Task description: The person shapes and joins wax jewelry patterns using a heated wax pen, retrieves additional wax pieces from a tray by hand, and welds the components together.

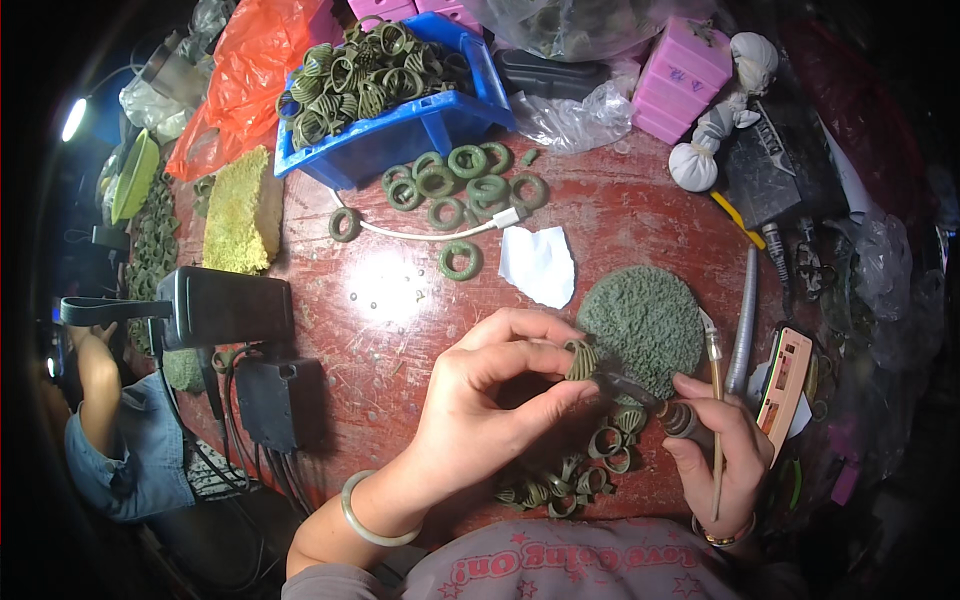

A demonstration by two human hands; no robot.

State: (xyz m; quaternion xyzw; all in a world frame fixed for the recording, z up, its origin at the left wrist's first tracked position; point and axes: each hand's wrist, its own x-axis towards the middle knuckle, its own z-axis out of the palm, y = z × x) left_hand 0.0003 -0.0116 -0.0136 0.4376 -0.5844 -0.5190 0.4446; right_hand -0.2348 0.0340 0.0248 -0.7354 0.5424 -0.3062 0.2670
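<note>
Pinching an olive-green ribbed ring (581, 361) at its edge, the left hand (490, 375) has its thumb and forefinger nearly together, just left of a dark-tipped hand tool (682, 419). The right hand (725, 450) has its fingers curled about that tool's brown cylindrical handle, with a slim rod (716, 400) lying across the palm side; whether the tip touches the ring cannot be told. The ring sits above the table (390, 440), near the lower edge of a round, rough green pad (642, 325) and above a loose cluster of similar ribbed rings (562, 488). By its look it should be very light and stiff, perhaps waxy, its thin ribs likely to chip or bend under a hard squeeze and its smooth surface a little slippery. The plainer, thicker part of the band seems the safest hold, taken lightly between thumb and forefinger pads, leaving the ribs unpressed.
</note>
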